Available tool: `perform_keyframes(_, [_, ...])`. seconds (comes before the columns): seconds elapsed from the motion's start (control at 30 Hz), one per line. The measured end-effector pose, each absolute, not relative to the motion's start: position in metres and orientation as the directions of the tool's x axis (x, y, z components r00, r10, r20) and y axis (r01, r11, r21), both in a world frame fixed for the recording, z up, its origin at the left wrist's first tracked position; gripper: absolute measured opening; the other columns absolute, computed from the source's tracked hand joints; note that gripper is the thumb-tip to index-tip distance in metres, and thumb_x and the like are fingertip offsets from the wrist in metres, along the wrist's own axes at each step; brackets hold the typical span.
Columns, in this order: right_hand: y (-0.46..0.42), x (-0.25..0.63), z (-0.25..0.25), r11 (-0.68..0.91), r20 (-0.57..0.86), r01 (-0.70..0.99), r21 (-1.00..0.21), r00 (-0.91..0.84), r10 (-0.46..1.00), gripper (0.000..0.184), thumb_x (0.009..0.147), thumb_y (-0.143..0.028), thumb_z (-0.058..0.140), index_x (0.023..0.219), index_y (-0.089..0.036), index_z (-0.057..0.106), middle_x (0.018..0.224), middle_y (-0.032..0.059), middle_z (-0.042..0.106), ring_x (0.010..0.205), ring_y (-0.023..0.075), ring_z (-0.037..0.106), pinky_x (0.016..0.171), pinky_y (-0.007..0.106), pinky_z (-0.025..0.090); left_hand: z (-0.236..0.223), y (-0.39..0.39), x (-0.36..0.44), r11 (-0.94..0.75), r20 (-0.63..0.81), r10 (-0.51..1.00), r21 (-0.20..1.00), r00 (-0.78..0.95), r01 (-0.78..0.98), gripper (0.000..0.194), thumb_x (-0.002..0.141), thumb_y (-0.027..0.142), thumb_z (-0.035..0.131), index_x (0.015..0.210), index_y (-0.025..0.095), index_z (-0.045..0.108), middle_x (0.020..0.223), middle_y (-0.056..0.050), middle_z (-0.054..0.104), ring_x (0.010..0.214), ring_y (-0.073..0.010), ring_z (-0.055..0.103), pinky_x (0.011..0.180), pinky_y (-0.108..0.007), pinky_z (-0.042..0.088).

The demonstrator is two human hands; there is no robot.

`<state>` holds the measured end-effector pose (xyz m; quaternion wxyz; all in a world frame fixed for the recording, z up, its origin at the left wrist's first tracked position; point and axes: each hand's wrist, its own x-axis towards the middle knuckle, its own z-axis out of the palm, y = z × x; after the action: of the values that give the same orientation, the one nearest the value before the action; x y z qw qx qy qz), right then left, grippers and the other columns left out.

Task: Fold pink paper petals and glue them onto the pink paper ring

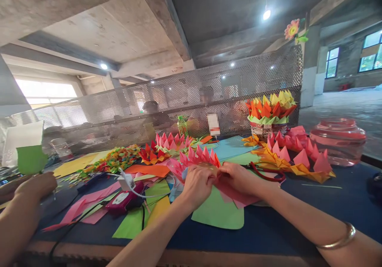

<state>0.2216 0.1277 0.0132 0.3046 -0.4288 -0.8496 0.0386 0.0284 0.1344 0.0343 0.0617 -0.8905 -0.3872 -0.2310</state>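
My left hand [197, 182] is closed on the near edge of a pink folded-paper flower [195, 156], with its fingertips pinched together. Against it, my right hand [238, 178] pinches the same edge and wears a bangle [342, 239] at the wrist. The pointed petals stand up behind my knuckles; what lies exactly between the fingertips is hidden. Under my hands lie a light green paper sheet [221, 209] and some pink and red paper. Close to my right wrist rest red-handled scissors [268, 173], partly covered by the hand.
Another person's hands [36, 185] hold green paper [31, 159] at the left. A purple device [125, 197] with cords lies left of me. Finished paper flowers [173, 141], a tiered paper basket [270, 114] and a plastic jar [337, 141] stand behind. A perforated metal screen [179, 96] closes the far edge.
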Motion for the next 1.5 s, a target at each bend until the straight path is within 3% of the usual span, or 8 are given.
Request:
perform_keyframes(0.43, [0.130,0.223,0.011,0.587,0.509,0.760,-0.279,-0.401,0.762,0.012,0.087,-0.014,0.054,0.083,-0.020,0.065,0.079,0.0019,0.058,0.073,0.0149,0.055,0.065,0.024,0.037,0.038,0.131,0.028,-0.674,0.460,0.676,0.070,0.575,0.736,0.019,0.089,0.030,0.055,0.082,0.020,0.069,0.086,-0.005,0.071,0.089,-0.0216,0.063,0.082,-0.032,0.039])
perform_keyframes(0.73, [0.130,0.226,0.013,0.582,0.528,0.767,-0.268,-0.388,0.755,0.013,0.090,-0.016,0.054,0.083,-0.020,0.063,0.078,0.0010,0.056,0.074,0.0144,0.055,0.065,0.024,0.036,0.037,0.142,0.033,-0.675,0.454,0.672,0.052,0.585,0.736,0.020,0.087,0.025,0.055,0.074,0.018,0.070,0.076,-0.005,0.069,0.077,-0.0203,0.064,0.068,-0.027,0.040])
perform_keyframes(1.03, [0.128,0.226,0.018,0.568,0.512,0.776,-0.273,-0.383,0.769,0.012,0.088,-0.013,0.056,0.085,-0.022,0.064,0.080,0.0000,0.055,0.074,0.0131,0.055,0.064,0.021,0.036,0.038,0.139,0.041,-0.705,0.459,0.634,0.011,0.622,0.709,0.018,0.087,0.017,0.052,0.079,0.017,0.069,0.079,-0.004,0.069,0.081,-0.0195,0.064,0.075,-0.028,0.042])
perform_keyframes(1.27, [0.127,0.227,0.019,0.527,0.501,0.801,-0.283,-0.345,0.794,0.015,0.088,-0.013,0.054,0.082,-0.021,0.065,0.079,0.0010,0.055,0.070,0.0133,0.055,0.063,0.022,0.036,0.041,0.130,0.040,-0.649,0.470,0.669,-0.007,0.575,0.761,0.018,0.089,0.028,0.053,0.098,0.021,0.067,0.092,-0.006,0.069,0.090,-0.0235,0.063,0.082,-0.034,0.043])
perform_keyframes(1.5, [0.131,0.229,0.017,0.510,0.500,0.811,-0.286,-0.328,0.801,0.014,0.089,-0.014,0.054,0.083,-0.020,0.065,0.081,0.0020,0.056,0.076,0.0147,0.057,0.068,0.024,0.039,0.041,0.134,0.036,-0.582,0.468,0.712,-0.023,0.523,0.813,0.031,0.092,0.040,0.050,0.087,0.016,0.068,0.090,-0.010,0.070,0.089,-0.0262,0.065,0.082,-0.037,0.042])
